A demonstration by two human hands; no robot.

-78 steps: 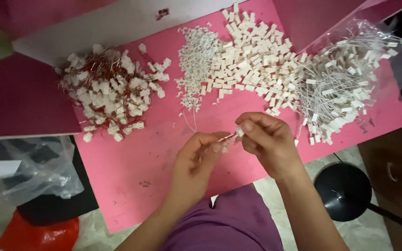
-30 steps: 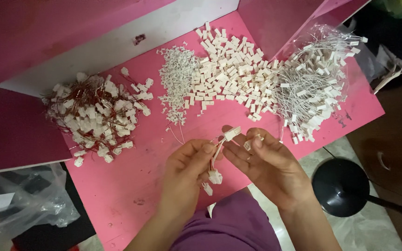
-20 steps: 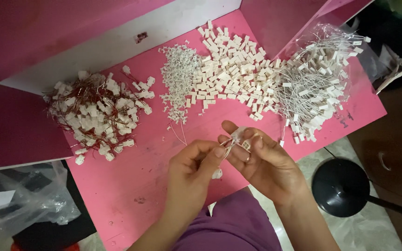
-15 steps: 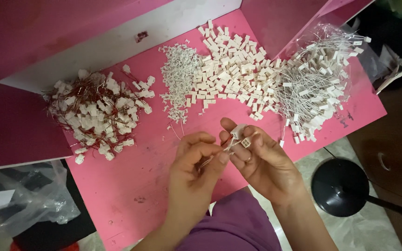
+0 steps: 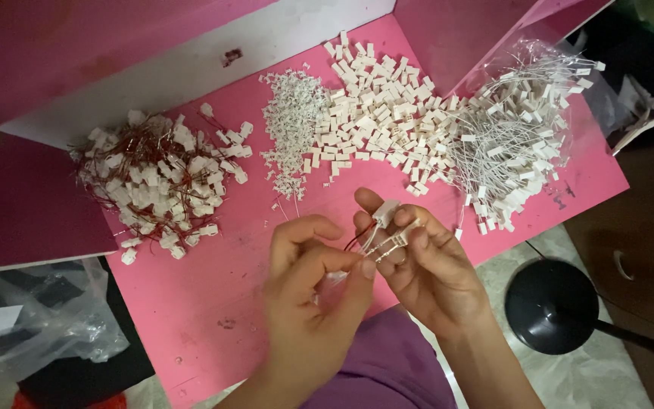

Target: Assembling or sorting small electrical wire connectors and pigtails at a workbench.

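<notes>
your right hand (image 5: 425, 265) pinches a small white plug (image 5: 384, 213) over the pink table (image 5: 213, 303), holding it up so you can see it. your left hand (image 5: 308, 291) squeezes its thin red wires (image 5: 357, 241) to keep them straight. piles of white plugs (image 5: 380, 121) wait close by.

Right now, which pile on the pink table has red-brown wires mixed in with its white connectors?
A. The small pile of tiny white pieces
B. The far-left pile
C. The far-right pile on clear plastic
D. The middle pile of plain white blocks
B: the left pile shows dark red-brown wires tangled among its white connectors, while the right pile has white wires only.
</notes>
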